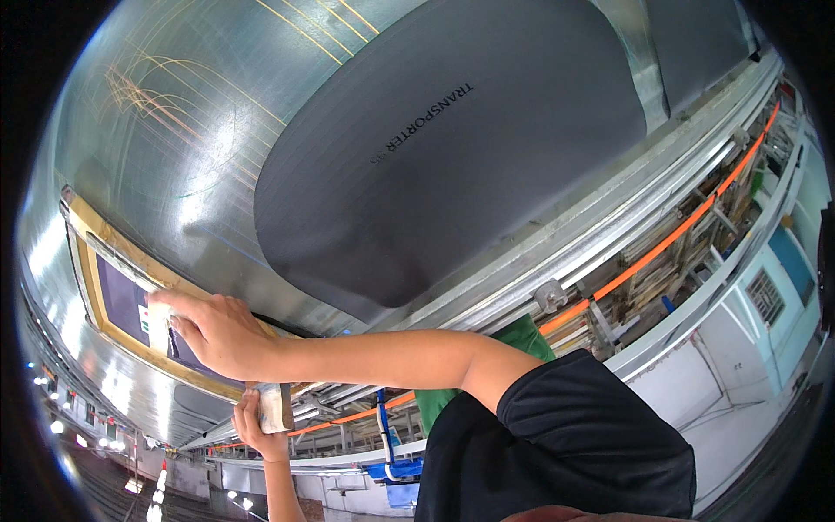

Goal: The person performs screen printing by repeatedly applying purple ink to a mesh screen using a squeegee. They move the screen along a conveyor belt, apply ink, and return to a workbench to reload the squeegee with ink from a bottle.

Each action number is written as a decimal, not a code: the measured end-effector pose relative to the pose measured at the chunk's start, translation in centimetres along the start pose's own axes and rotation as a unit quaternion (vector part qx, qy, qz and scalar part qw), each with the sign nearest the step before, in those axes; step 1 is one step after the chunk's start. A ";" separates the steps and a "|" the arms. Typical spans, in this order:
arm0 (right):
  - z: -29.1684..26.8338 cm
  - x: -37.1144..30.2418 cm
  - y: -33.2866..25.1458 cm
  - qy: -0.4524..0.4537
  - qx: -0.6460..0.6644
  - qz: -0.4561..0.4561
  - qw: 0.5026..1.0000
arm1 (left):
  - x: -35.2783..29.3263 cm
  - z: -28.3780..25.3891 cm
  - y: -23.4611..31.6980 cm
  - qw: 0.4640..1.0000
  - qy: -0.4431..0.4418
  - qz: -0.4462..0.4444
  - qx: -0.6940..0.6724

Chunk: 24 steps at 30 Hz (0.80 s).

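My right hand reaches across to the left and is closed on a pale, flat squeegee-like tool. It is over the mesh of a wooden-rimmed printing screen, which lies on the metal table. Through the mesh a dark purple-grey area shows. Nearer me, my left hand wraps its fingers around a worn wooden block at the screen's near edge. To the right of the screen, a large rounded dark grey sheet lies flat with a line of print on it.
Yellow and orange lines mark the tabletop. Metal rails run along its near edge, with an orange strip beyond. Below are racks of stacked bars. A green cloth hangs beside me. Another dark sheet lies at far right.
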State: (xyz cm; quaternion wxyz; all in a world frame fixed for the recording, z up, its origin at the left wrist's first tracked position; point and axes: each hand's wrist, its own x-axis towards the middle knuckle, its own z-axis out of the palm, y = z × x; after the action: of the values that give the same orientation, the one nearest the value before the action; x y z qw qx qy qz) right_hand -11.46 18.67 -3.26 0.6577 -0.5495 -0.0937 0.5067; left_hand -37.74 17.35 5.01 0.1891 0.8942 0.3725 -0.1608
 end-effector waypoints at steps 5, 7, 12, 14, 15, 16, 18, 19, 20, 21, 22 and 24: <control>0.6 0.0 0.8 0.029 0.014 -0.034 0.999 | -0.4 0.3 -0.6 1.000 0.006 0.004 0.004; 0.6 0.0 0.9 0.016 0.013 -0.023 1.000 | -0.3 0.3 -0.4 1.000 0.006 0.004 0.002; 1.0 -0.1 1.2 0.010 0.003 -0.002 1.000 | -0.1 0.1 0.1 1.000 0.000 0.007 -0.006; 0.9 0.0 1.0 -0.008 -0.002 0.011 1.000 | -0.3 0.2 -0.3 1.000 -0.001 0.009 -0.012; 1.1 -0.2 0.9 0.008 -0.003 0.013 1.000 | -0.2 0.1 -0.3 1.000 -0.001 0.013 -0.012; 1.2 -0.2 0.9 0.024 -0.004 0.015 1.000 | -0.1 0.1 -0.2 1.000 0.000 0.017 -0.012; 1.1 -0.2 1.1 0.004 -0.002 0.014 1.000 | 0.2 0.1 0.1 1.000 0.002 0.028 -0.010; 1.1 -0.1 1.3 -0.005 0.000 0.013 1.000 | 0.2 0.0 0.1 1.000 0.003 0.026 -0.008; 1.2 -0.2 1.3 0.001 -0.002 0.019 1.000 | 0.0 0.1 0.0 1.000 0.003 0.025 -0.006; 1.2 -0.3 1.2 0.007 -0.005 0.025 1.000 | -0.1 0.3 -0.1 1.000 0.005 0.023 -0.004; 1.3 -0.3 1.1 0.012 -0.008 0.031 0.999 | -0.1 0.4 -0.1 1.000 0.009 0.030 0.000; 1.2 -0.1 1.4 0.007 0.009 0.025 1.000 | -0.3 0.5 -0.1 1.000 0.010 0.023 -0.003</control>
State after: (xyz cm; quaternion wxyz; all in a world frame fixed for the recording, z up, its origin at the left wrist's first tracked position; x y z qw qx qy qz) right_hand -13.09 19.15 -3.87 0.6503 -0.5491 -0.0706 0.5201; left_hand -38.04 17.04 4.68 0.1923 0.9035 0.3538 -0.1465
